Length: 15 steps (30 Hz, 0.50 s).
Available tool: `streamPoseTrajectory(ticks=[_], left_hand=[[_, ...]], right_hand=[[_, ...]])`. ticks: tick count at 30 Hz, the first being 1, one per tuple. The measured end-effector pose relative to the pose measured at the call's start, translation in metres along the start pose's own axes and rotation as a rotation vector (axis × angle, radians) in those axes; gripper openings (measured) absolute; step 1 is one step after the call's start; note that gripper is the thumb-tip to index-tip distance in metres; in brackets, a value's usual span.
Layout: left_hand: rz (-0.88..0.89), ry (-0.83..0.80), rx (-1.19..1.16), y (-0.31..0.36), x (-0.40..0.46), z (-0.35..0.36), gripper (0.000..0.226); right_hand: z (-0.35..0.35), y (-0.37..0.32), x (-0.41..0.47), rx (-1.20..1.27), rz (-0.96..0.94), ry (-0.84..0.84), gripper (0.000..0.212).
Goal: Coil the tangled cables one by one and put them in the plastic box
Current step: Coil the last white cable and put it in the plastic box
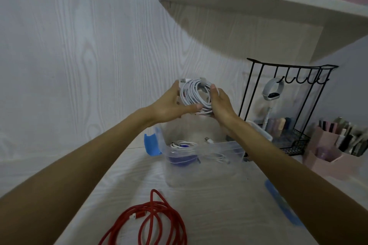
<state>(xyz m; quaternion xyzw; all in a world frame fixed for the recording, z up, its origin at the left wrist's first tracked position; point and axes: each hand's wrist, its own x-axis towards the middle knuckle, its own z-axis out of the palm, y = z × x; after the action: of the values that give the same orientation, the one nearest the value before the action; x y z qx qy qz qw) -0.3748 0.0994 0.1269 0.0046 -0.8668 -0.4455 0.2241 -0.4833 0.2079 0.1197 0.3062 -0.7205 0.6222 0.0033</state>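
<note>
From the head view, we hold the coiled white cable between our left hand and right hand, both grips curled round its rim; the plastic box sits directly below, toward the counter's far edge, both hands equally near

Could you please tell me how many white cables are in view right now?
3, possibly more hidden: one coil held between the left hand and right hand, one coil at the plastic box's left, one loose cable inside it.
</note>
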Motion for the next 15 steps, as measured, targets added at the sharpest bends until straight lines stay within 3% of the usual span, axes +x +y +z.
streamPoseTrajectory(ticks=[2, 5, 10, 12, 15], left_hand=[[-0.005, 0.029, 0.086, -0.007, 0.004, -0.005, 0.088], [-0.036, -0.06, 0.339, -0.019, 0.01, -0.009, 0.109], [-0.148, -0.434, 0.551, -0.022, 0.036, -0.001, 0.078], [-0.274, -0.541, 0.649, -0.019, 0.044, 0.007, 0.089], [-0.294, -0.553, 0.901, -0.014, 0.052, 0.016, 0.106]], right_hand=[[-0.005, 0.0, -0.001, -0.083, -0.012, -0.016, 0.046], [-0.013, 0.005, 0.002, -0.212, 0.034, -0.137, 0.044], [-0.016, 0.025, 0.01, -0.371, 0.305, -0.322, 0.051], [-0.016, 0.03, 0.014, -0.363, 0.391, -0.356, 0.042], [-0.016, 0.033, 0.018, -0.348, 0.491, -0.384, 0.033]])
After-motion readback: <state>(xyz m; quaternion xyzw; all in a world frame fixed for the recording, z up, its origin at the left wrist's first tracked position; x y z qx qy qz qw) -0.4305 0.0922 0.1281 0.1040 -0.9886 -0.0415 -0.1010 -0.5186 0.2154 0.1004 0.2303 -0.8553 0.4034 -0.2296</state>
